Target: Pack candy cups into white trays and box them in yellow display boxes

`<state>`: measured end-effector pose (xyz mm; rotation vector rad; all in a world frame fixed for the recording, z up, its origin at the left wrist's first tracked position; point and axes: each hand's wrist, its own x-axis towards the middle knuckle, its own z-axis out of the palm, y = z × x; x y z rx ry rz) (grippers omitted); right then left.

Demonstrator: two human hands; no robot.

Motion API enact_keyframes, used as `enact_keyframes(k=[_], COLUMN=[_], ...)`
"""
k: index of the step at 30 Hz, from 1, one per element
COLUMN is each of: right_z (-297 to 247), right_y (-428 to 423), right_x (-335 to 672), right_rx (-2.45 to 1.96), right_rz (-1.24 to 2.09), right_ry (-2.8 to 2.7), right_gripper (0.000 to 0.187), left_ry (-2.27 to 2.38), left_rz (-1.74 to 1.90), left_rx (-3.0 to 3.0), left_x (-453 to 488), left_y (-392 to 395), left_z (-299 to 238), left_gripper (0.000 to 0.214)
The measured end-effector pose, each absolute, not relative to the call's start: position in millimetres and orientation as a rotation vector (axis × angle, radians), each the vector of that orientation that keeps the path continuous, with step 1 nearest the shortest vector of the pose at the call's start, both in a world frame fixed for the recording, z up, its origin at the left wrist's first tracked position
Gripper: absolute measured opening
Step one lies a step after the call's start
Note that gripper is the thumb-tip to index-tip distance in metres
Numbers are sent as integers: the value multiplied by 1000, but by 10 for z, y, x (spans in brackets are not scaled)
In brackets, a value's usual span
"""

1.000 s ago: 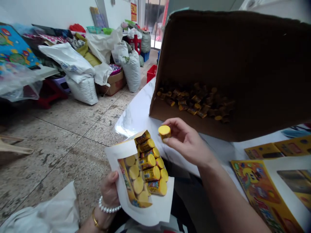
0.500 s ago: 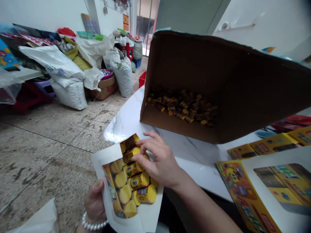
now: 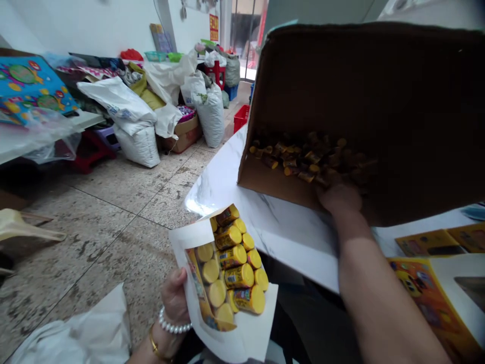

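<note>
My left hand (image 3: 176, 298), wearing a pearl bracelet, is closed on the edge of a windowed card box (image 3: 261, 328), its white inside showing. Several small yellow tubs (image 3: 237, 277) lie in rows in the open box, and more show through its clear window. My right hand (image 3: 339, 194) reaches into a large cardboard carton (image 3: 278, 192) lying on its side. It touches the heap of yellow-lidded tubs (image 3: 291, 162) inside, and its fingers are lost in shadow there.
The carton stands on a white marble-patterned table (image 3: 291, 232). Flat printed card boxes (image 3: 424, 298) lie at the right. White sacks (image 3: 136, 141) and a red basket (image 3: 240, 117) stand on the floor beyond. A pale stool (image 3: 22, 225) is at the left.
My right hand has left the tubs in the card box and moved right and forward into the carton. My left hand keeps holding the box. The view has shifted left.
</note>
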<state>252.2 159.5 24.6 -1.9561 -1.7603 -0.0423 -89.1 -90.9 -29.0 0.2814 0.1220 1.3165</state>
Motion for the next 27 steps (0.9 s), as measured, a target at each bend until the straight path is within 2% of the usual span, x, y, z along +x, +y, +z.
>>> enact_keyframes(k=[3,9,12,15,17,21,25,27], right_z=[187,327,561,792,880,888,893,904], right_y=[1591,1490,1151,650,355,74,172,385], right_x=[2575,2430,1984,1388,1030,624,727,966], right_rx=[-1992,-1814,-1541,-1029,-879,-740,-722,-841], right_rz=[-18,85,202,571,701,511,441,339], right_ry=[-1652,-1484,-1525,-1692,-1779,-1939,-2072,-2037], right_gripper=[26,16,20,23,25,14,4,11], left_ry=[69,37,43,-12,-46,-60,-68,-57], left_rz=[1315,1244,1226,1225,1222,1254,1280,1269], left_rx=[304,290,273,325,372,401,401,398], left_x=[-866,-792,-785,-786,-773,-718,-747,-821], left_y=[-893,-869,-859,-835,-821,-820,-826,-820], left_z=[-267,-177,-195,-234,-244,-217,-222,-261], left_gripper=[31,44,52,59,64,61,57,56])
